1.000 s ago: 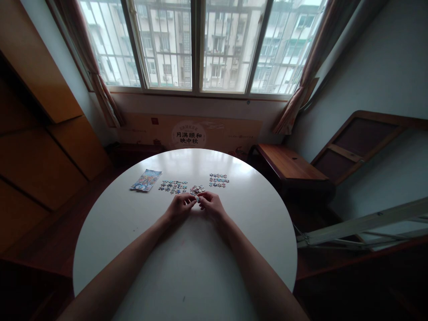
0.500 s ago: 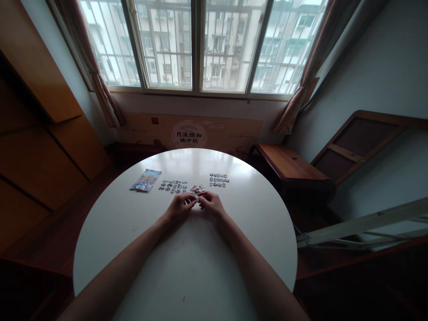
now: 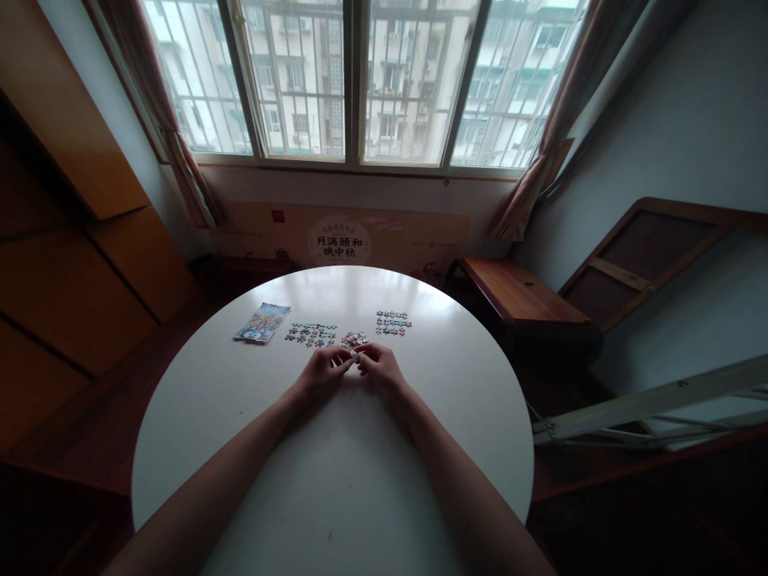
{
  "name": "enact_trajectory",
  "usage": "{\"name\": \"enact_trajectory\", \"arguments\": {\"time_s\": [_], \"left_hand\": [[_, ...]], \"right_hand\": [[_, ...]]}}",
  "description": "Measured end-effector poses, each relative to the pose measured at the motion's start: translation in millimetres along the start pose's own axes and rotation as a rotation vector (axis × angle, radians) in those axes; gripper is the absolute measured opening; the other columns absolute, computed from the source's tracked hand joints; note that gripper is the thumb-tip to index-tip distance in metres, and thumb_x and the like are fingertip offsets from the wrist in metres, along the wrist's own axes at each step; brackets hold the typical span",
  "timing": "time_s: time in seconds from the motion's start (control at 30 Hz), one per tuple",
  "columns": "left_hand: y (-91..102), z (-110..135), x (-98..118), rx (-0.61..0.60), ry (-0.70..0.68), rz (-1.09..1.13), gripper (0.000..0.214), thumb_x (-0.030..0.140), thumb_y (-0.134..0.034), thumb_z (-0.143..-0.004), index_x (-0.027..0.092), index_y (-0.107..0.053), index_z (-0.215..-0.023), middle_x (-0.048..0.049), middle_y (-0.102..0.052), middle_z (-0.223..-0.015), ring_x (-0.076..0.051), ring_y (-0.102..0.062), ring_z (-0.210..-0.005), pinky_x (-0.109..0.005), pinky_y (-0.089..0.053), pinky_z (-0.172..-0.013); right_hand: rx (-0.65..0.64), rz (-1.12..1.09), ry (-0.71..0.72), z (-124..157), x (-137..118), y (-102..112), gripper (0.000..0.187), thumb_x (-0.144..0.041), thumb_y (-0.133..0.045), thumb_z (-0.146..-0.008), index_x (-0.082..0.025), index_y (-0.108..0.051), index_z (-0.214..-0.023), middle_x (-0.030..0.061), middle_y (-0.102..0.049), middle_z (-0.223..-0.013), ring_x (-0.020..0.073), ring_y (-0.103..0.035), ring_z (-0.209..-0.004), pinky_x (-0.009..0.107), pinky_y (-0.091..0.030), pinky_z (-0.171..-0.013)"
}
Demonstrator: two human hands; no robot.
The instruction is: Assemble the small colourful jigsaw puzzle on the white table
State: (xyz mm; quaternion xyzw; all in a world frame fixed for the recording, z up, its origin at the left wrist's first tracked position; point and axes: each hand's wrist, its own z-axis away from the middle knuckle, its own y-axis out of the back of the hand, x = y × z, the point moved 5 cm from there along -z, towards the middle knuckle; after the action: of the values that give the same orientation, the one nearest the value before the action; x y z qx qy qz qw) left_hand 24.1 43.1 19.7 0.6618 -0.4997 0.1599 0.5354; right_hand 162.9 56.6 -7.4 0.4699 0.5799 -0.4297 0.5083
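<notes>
My left hand (image 3: 322, 370) and my right hand (image 3: 380, 367) meet at the middle of the round white table (image 3: 252, 416), fingers curled. Between their fingertips they pinch small jigsaw pieces (image 3: 356, 359). Just beyond the fingers lies a small heap of loose pieces (image 3: 354, 340). To its left a spread of pieces (image 3: 310, 334) lies flat, and to its right a partly joined patch of pieces (image 3: 393, 323). A colourful picture card (image 3: 262, 322) lies at the far left of the row.
A dark wooden bench (image 3: 516, 292) stands right of the table. A folded wooden frame (image 3: 648, 256) leans on the right wall. A printed board (image 3: 339, 238) stands under the barred window. Wooden cabinets (image 3: 72, 264) line the left side.
</notes>
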Motion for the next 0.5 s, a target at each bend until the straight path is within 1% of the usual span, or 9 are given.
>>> {"name": "enact_trajectory", "arguments": {"time_s": [0.5], "left_hand": [[0.1, 0.5, 0.7, 0.0, 0.005, 0.002, 0.02, 0.03, -0.057, -0.08, 0.014, -0.067, -0.078, -0.0024, -0.065, -0.068, -0.01, -0.055, -0.059, -0.019, -0.041, -0.052]], "right_hand": [[-0.006, 0.007, -0.008, -0.1, -1.1, 0.4, 0.024, -0.032, -0.063, -0.067, -0.014, -0.062, -0.083, -0.002, -0.06, -0.057, 0.0088, -0.054, -0.047, 0.023, -0.048, -0.047]]}}
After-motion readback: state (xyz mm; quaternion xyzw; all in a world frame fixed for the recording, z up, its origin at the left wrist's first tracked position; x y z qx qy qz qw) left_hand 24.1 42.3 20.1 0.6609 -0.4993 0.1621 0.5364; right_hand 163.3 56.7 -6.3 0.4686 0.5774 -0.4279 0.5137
